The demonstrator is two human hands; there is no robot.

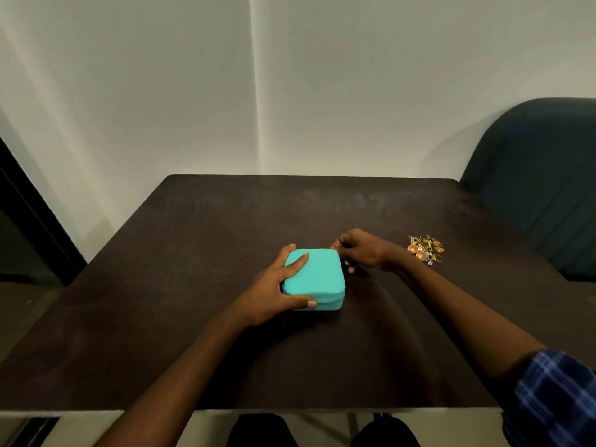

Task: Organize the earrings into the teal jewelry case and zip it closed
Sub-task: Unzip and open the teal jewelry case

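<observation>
left hand clasps closed teal case; right hand seemingly pinches its far corner zipper; earrings lie beyond right wrist.

The room is dim and the picture looks a bit grainy. A soft band of light runs down the plain pale wall, and the wall's corners fade to grey. The dark brown wooden table soaks up most of the light, with only a faint dull shine at its far part. Soft dark shadows lie under both arms. The wide lens bends straight lines near the edges. The little gold earrings look fuzzy.
</observation>
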